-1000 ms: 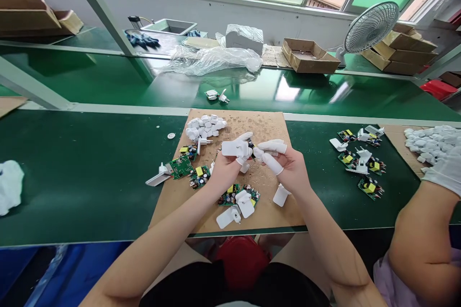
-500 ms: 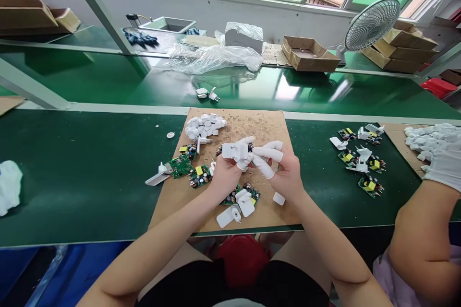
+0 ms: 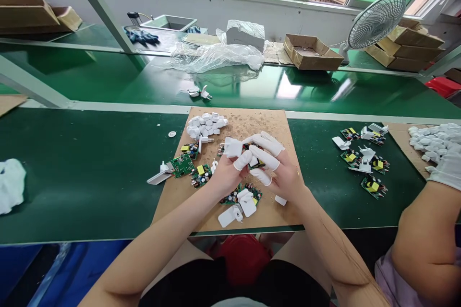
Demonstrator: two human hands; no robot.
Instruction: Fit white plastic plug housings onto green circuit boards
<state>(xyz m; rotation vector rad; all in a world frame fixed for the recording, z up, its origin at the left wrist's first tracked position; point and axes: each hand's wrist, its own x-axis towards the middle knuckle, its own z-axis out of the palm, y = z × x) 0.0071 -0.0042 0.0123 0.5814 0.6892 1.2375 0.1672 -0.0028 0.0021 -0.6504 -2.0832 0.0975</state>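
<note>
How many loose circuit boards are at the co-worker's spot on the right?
4: circuit board at the back left, one beside the white shells, one mid-right, one nearest. Another may hide under the white shells.

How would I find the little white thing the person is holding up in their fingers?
Look at the brown cardboard sheet in the middle of the green bench. Above it, the left hand and right hand meet, fingertips in white covers. The white charger shell is pinched there, lifted off the cardboard, unlike the white caps piled behind.
</note>
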